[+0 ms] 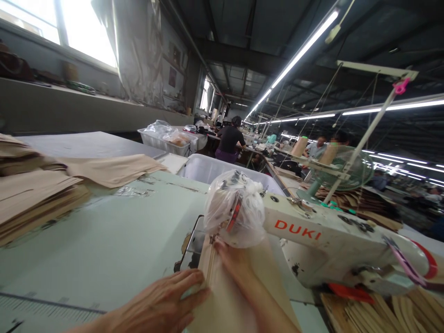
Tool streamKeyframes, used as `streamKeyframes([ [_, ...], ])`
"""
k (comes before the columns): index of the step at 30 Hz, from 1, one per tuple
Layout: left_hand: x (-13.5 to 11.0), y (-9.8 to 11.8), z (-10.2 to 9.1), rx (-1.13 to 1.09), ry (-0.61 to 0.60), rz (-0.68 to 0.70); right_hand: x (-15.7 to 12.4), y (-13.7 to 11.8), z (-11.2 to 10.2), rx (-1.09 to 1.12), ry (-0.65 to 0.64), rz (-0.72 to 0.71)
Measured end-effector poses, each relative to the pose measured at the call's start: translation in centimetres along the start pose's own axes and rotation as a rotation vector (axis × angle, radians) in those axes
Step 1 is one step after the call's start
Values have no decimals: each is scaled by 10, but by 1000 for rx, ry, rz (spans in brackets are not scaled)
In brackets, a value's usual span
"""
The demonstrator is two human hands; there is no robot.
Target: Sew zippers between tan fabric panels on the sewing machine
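A beige fabric piece (225,300) lies under the head of a white sewing machine (294,231), which is wrapped at its needle end in a clear plastic bag (236,208). My left hand (173,293) rests at the fabric's left edge, its fingers stretched out and touching the cloth. Close to the presser foot, my right hand (234,261) lies on top of the fabric, fingers extended toward the needle area. The bag partly covers that spot, so the needle itself is hard to make out.
Beige cut pieces (38,199) are stacked at the left of the pale green table (104,240). Behind the machine stands a white plastic bin (204,169). Purple-handled thread snips (404,261) sit on the machine arm. More fabric strips (378,314) lie lower right. A person (231,138) sits ahead.
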State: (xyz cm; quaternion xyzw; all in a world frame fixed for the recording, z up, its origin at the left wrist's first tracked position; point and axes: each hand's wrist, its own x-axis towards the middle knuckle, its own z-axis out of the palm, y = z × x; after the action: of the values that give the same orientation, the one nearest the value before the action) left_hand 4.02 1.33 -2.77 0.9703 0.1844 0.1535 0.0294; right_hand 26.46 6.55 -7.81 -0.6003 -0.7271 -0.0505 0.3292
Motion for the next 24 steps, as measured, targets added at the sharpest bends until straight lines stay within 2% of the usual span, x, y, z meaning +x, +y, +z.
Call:
streamKeyframes([
  [2,0,0,-1,-13,-17,-8,-26,-6,-9,27,-31,-8],
  [6,2,-6,2,-52,-42,-37,-61,-13,-17,68,-135,-189],
  [12,8,-26,18,-149,7,-46,-47,-8,-19,-17,-252,-175],
  [18,21,-43,23,-223,-42,-41,-44,-9,-23,47,-207,-146],
  [24,29,-56,24,-204,-3,0,-41,-6,-21,11,-179,-193],
])
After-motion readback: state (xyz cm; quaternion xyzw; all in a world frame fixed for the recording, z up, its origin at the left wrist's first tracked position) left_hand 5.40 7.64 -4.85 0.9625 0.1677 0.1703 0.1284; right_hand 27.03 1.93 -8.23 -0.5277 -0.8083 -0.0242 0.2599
